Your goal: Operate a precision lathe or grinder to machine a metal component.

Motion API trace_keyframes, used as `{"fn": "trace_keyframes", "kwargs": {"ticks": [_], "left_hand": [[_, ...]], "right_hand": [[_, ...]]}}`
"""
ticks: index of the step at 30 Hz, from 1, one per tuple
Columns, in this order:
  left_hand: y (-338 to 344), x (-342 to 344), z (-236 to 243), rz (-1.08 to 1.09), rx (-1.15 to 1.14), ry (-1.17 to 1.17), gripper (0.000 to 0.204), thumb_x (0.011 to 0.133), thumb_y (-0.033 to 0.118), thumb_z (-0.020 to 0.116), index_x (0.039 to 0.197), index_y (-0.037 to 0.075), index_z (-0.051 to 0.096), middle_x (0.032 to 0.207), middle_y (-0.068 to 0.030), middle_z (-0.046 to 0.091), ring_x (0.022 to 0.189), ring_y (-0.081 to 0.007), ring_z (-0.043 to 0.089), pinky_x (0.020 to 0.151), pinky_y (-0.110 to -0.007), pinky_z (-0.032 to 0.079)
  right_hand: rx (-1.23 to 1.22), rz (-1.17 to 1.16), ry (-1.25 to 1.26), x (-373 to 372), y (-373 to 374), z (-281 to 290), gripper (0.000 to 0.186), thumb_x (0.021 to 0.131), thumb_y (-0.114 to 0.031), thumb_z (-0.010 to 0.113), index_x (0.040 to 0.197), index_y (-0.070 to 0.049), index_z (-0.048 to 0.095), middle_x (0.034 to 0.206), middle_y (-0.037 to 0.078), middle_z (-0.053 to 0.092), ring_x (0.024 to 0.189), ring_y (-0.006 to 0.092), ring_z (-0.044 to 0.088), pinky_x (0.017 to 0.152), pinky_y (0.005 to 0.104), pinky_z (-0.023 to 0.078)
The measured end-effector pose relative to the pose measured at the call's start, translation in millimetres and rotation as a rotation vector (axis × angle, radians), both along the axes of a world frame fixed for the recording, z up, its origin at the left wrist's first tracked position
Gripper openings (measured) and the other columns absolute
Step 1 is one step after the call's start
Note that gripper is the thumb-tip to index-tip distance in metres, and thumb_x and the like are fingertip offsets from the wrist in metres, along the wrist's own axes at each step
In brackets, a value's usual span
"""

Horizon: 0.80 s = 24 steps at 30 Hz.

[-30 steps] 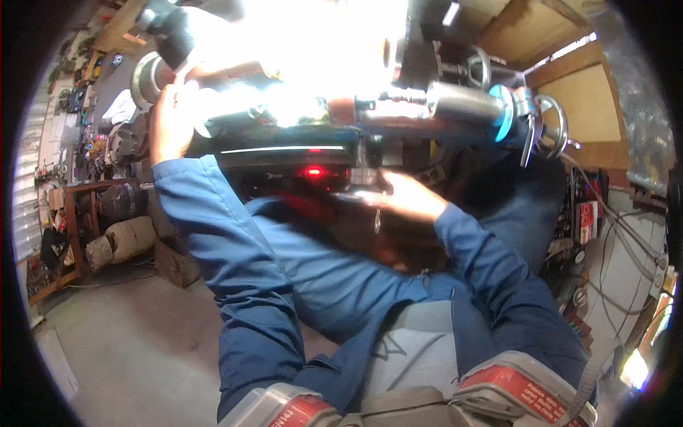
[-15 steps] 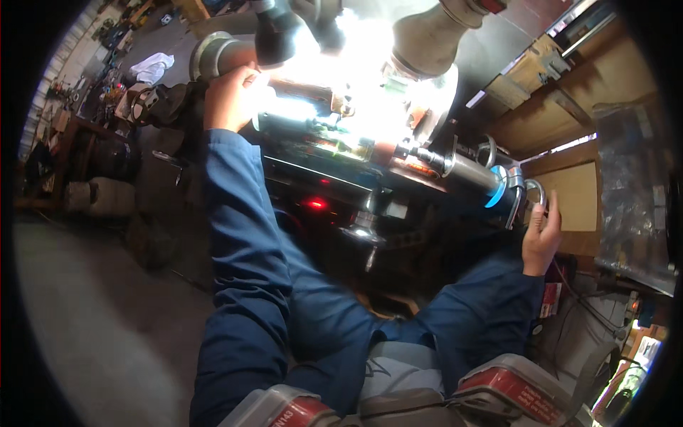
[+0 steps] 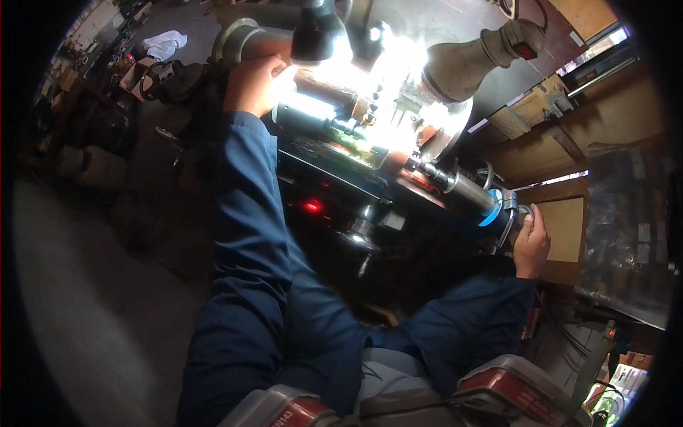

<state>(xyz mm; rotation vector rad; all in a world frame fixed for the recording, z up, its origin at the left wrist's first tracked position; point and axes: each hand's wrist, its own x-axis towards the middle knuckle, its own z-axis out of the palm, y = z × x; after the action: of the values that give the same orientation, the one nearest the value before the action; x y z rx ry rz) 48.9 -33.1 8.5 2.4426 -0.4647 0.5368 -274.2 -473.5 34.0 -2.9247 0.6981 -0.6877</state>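
My left hand (image 3: 250, 87) is at the left end of a brightly lit bench machine, beside a pale metal cylinder (image 3: 307, 112). Its fingers look curled, but glare hides their tips and whatever they hold. On the right, the thumb and fingers of my right hand (image 3: 532, 248) close round a curved metal handle (image 3: 526, 211). That handle sits at the outer end of a grey metal barrel (image 3: 468, 191) with a blue ring (image 3: 491, 208). A slim chuck-like shaft (image 3: 427, 168) runs from the barrel into the glare at the machine's middle.
A black lamp (image 3: 318, 39) and a beige lamp (image 3: 461, 70) hang over the machine. Below its front edge sit a shiny crank (image 3: 361, 231) and a red light (image 3: 311, 206). Plastic sheeting (image 3: 626, 235) hangs at the right; a white cloth (image 3: 165, 44) lies far left.
The view has shifted, so the machine and lamps sit a little differently in it. My right hand's fingers, straighter before, now bend round the handle. My left hand stays at the machine's left end.
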Motion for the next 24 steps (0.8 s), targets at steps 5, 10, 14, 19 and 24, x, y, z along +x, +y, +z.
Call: {"fn": "trace_keyframes", "kwargs": {"ticks": [5, 10, 14, 19, 24], "left_hand": [[4, 2, -1, -0.021, 0.04, -0.033, 0.024, 0.083, 0.029, 0.067, 0.095, 0.007, 0.069, 0.089, -0.0139, 0.069, 0.083, -0.0308, 0.067, 0.071, -0.038, 0.053], [4, 3, -3, -0.02, 0.061, -0.017, 0.023, 0.084, 0.029, 0.066, 0.091, 0.007, 0.069, 0.087, -0.0144, 0.068, 0.081, -0.0316, 0.067, 0.07, -0.038, 0.052], [4, 0, -2, -0.006, 0.028, 0.012, 0.022, 0.083, 0.028, 0.066, 0.09, 0.007, 0.069, 0.085, -0.015, 0.068, 0.08, -0.032, 0.067, 0.069, -0.039, 0.052], [5, -3, -3, 0.012, -0.016, 0.002, 0.028, 0.086, 0.034, 0.066, 0.085, 0.006, 0.068, 0.085, -0.0149, 0.068, 0.081, -0.0325, 0.067, 0.072, -0.042, 0.052], [20, -15, -17, 0.02, -0.287, -0.054, 0.026, 0.082, 0.026, 0.073, 0.099, 0.007, 0.069, 0.087, -0.0137, 0.07, 0.08, -0.0251, 0.069, 0.071, -0.031, 0.053]], "right_hand": [[0.05, -0.004, 0.007, 1, -3, -2, 0.034, 0.095, -0.023, 0.047, 0.12, -0.005, 0.061, 0.106, 0.022, 0.066, 0.098, 0.0407, 0.062, 0.084, 0.0446, 0.049], [0.042, 0.005, 0.045, 1, -3, 3, 0.034, 0.094, -0.023, 0.046, 0.119, -0.005, 0.062, 0.108, 0.022, 0.065, 0.1, 0.0403, 0.062, 0.084, 0.0444, 0.049], [0.071, -0.027, 0.075, 4, -4, 5, 0.034, 0.094, -0.023, 0.047, 0.118, -0.005, 0.063, 0.109, 0.021, 0.065, 0.101, 0.0391, 0.062, 0.085, 0.0438, 0.048], [0.096, -0.007, 0.111, 10, -11, 7, 0.033, 0.093, -0.022, 0.048, 0.115, -0.004, 0.064, 0.109, 0.02, 0.066, 0.101, 0.0376, 0.063, 0.087, 0.0421, 0.048], [0.172, 0.025, 0.195, 23, -34, 7, 0.029, 0.092, -0.019, 0.05, 0.108, -0.002, 0.067, 0.106, 0.02, 0.067, 0.099, 0.0352, 0.064, 0.086, 0.0398, 0.048]]}}
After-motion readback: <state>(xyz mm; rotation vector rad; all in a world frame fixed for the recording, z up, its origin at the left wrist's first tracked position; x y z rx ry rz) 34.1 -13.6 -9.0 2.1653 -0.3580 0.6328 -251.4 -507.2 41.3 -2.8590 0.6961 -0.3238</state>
